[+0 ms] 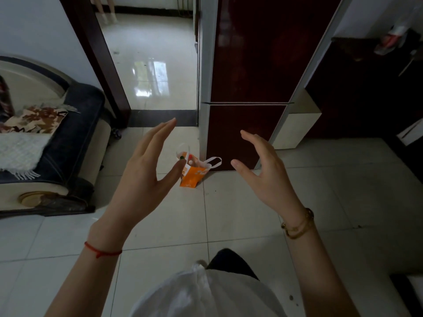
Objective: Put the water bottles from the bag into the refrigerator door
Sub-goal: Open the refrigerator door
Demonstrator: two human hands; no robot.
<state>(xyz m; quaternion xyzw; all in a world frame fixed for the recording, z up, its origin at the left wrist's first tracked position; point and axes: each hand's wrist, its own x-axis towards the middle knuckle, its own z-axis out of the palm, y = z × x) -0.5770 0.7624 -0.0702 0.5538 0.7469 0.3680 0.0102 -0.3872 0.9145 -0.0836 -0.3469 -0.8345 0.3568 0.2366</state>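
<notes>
Both hands are raised, palms facing each other: left hand (146, 165) and right hand (265, 170) are spread with fingers straight, nothing held. The bag (193, 173), bottle caps (190, 160) showing inside, is stood on the floor against the closed fridge (251, 65)

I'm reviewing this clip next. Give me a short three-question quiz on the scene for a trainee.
1. Where does the orange bag stand relative to the refrigerator?
A. On the floor tiles at its foot
B. On top of it
C. Inside its open door
2. True or false: the refrigerator's doors are open.
3. Fill in: the left hand and the right hand, fingers spread, each hold ____.

Key: 1 A; 2 false; 3 nothing
</notes>
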